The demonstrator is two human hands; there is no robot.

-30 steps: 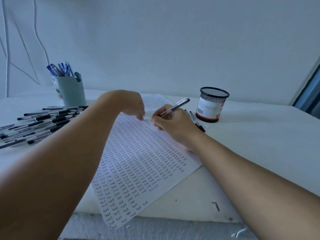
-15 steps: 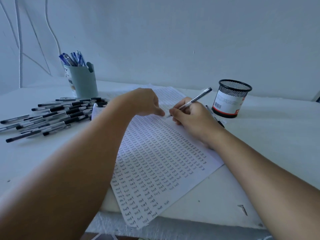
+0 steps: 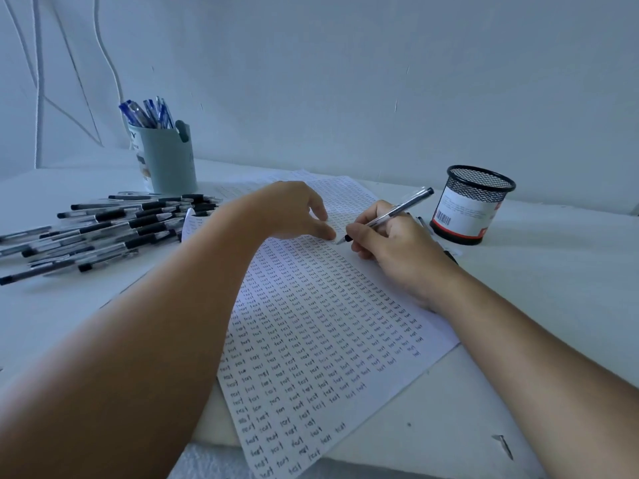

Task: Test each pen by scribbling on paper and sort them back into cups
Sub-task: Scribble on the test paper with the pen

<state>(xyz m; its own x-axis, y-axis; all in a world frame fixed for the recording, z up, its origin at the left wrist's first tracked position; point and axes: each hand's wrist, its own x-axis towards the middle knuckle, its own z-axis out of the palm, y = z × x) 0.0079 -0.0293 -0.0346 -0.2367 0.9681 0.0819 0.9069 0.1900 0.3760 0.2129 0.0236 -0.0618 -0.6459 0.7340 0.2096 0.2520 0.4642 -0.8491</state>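
A sheet of paper (image 3: 321,326) covered with rows of small written words lies across the table. My right hand (image 3: 390,243) grips a clear pen (image 3: 397,209) with a black cap end, its tip touching the paper near the sheet's upper part. My left hand (image 3: 294,209) rests on the paper just left of the pen tip, fingertips pressing the sheet. A pile of several black-capped pens (image 3: 103,229) lies to the left. A pale green cup (image 3: 169,160) at the back left holds blue pens (image 3: 148,112). A black mesh cup (image 3: 473,202) stands at the right.
A couple of black pens (image 3: 423,224) lie between my right hand and the mesh cup. White cables (image 3: 38,98) hang on the wall at the back left. The table's front edge (image 3: 432,458) runs below the paper, with a small dark mark near it.
The view has shifted, so everything sits further right and lower in frame. Both hands stay on the paper with the pen tip at about the same spot.
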